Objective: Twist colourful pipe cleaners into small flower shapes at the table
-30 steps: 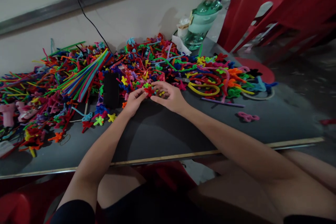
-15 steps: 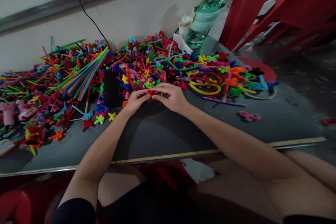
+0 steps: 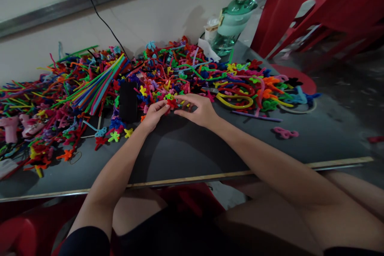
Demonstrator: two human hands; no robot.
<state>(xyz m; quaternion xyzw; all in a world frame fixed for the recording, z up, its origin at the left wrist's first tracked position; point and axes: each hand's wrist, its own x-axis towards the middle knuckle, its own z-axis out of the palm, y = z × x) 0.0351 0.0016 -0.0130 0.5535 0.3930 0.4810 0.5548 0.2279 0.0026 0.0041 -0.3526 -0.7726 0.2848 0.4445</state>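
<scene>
Between thumb and fingers my left hand [image 3: 155, 115] pinches a small red pipe-cleaner flower [image 3: 172, 104]. Just right of it is my right hand [image 3: 198, 110], its thumb and fingers parted around a gap, with the fingertips close to the flower. Behind both hands a large heap of coloured pipe cleaners and twisted flowers [image 3: 162, 70] spreads over the dark table [image 3: 186, 152]. Yellow- and red-handled scissors [image 3: 234, 101] lie to the right of my right hand. Left of my left hand stands a black box-shaped object [image 3: 128, 102].
A bundle of straight pipe cleaners [image 3: 102, 82] rests on the heap. At the back right stand a green bottle [image 3: 232, 24] and a white cup [image 3: 211, 33]. A pink twisted piece [image 3: 285, 133] lies on the right. Red chairs [image 3: 282, 8] stand beyond the table.
My right thumb and fingers have spread apart and come away from the red flower. My left hand still pinches it, and more of the flower shows now.
</scene>
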